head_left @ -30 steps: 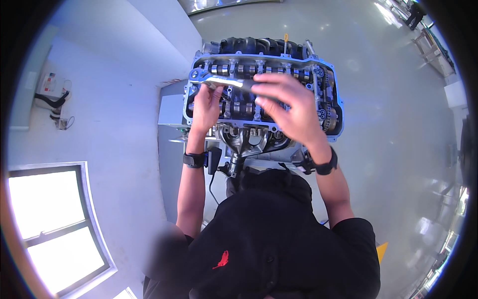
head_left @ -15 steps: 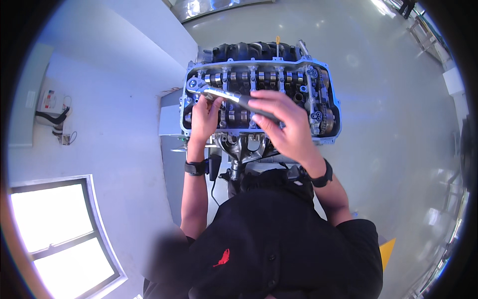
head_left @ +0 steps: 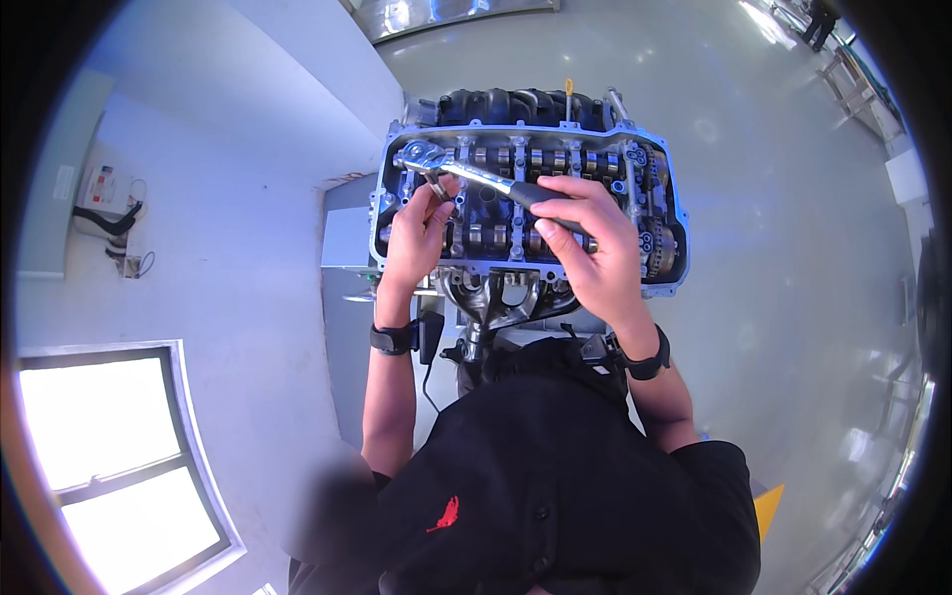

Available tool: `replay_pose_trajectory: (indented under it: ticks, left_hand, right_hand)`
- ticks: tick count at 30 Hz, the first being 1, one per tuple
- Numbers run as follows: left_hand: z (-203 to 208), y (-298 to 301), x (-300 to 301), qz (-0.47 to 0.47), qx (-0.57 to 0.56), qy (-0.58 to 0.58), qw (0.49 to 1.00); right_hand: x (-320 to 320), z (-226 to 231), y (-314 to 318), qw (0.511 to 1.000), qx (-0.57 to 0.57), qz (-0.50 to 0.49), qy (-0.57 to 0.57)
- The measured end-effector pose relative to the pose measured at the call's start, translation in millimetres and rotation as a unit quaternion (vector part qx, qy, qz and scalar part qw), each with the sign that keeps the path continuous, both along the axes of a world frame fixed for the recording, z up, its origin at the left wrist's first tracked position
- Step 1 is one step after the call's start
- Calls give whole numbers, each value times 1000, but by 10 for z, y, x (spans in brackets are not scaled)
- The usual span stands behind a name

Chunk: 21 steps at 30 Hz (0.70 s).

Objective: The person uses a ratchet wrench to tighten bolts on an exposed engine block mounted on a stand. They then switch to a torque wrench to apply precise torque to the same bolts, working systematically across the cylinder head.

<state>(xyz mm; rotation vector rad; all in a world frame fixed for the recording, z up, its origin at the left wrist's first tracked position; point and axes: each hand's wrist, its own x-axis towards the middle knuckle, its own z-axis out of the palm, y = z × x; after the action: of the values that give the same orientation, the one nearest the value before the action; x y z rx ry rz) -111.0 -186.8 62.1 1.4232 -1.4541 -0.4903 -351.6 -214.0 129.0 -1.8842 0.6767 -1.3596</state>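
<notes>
My right hand (head_left: 595, 238) is closed round the black grip of a ratchet wrench (head_left: 476, 177). The wrench slants across the top of an engine (head_left: 678, 223) with its cover off, its round chrome head toward the far left corner. Just below that head, my left hand (head_left: 416, 238) pinches something dark between thumb and fingers; its kind cannot be made out. Under both hands lie two rows of camshaft lobes (head_left: 535, 157) inside the engine's pale rim. Whether the wrench head touches a bolt is hidden.
A yellow-handled dipstick (head_left: 569, 91) stands up behind the engine, beside the black intake manifold (head_left: 496, 105). Exhaust pipes (head_left: 486, 302) stick out at the near side. A white wall (head_left: 263, 248) rises at the left, and grey floor (head_left: 764, 238) spreads to the right.
The wrench head has shifted right and away from me over the engine, and the left fingers now show a dark piece below it. The whole view has shifted slightly.
</notes>
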Motion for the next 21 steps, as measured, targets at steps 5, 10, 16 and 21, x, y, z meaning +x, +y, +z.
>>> replay_pose_trajectory:
  ticks: [5,10,16,21]
  left_hand:
    - [-38,-69,-5,25,28,5,999]
    - [-124,-74,36,74,25,7,997]
    - [199,-8,-23,-22,-3,154,988]
    - [147,-82,-59,96,-3,145,985]
  right_hand:
    - [26,9,-19,1000,-9,-9,3]
    - [40,-13,56,1000,4,11,-13]
    - [27,-41,35,999,11,41,-19]
    - [32,-12,38,1000,-20,17,-5]
